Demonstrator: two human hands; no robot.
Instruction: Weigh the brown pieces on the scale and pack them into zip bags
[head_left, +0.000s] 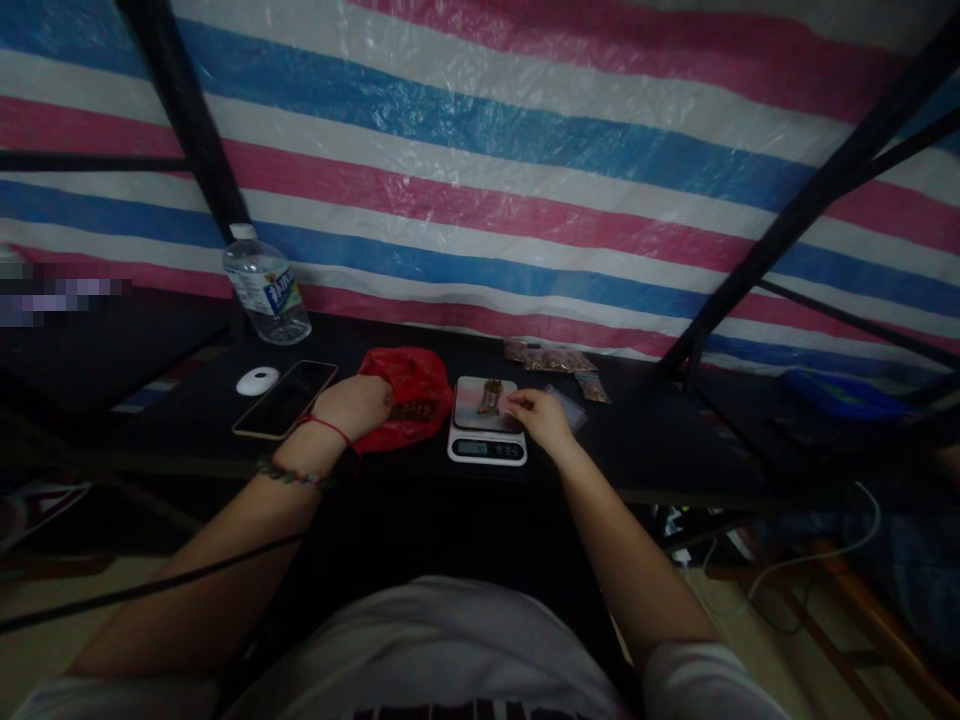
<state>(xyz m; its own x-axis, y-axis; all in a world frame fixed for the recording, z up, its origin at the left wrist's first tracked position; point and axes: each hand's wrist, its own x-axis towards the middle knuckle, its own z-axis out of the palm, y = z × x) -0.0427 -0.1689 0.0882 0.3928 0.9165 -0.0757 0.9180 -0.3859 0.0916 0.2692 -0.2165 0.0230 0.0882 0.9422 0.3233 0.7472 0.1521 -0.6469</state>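
Observation:
A red plastic bag [420, 372] lies open on the black tabletop, with small brown pieces [414, 411] inside it. My left hand [354, 408] is closed at the bag's left rim, its fingers curled over the opening and partly hidden. To the right stands a white digital kitchen scale [487, 450] with a lit display. On its plate rests a small clear packet [490, 397] of brown content. My right hand [541, 418] is at the plate's right edge, thumb and fingers pinched close beside the packet; what they hold is too small to make out.
Filled clear packets [555, 359] lie behind the scale, another packet [592, 387] nearer. Flat clear bags [566, 408] sit by my right hand. Left are a phone [286, 400], a white round object [257, 381] and a water bottle [268, 290]. Striped sheeting and dark metal posts stand behind.

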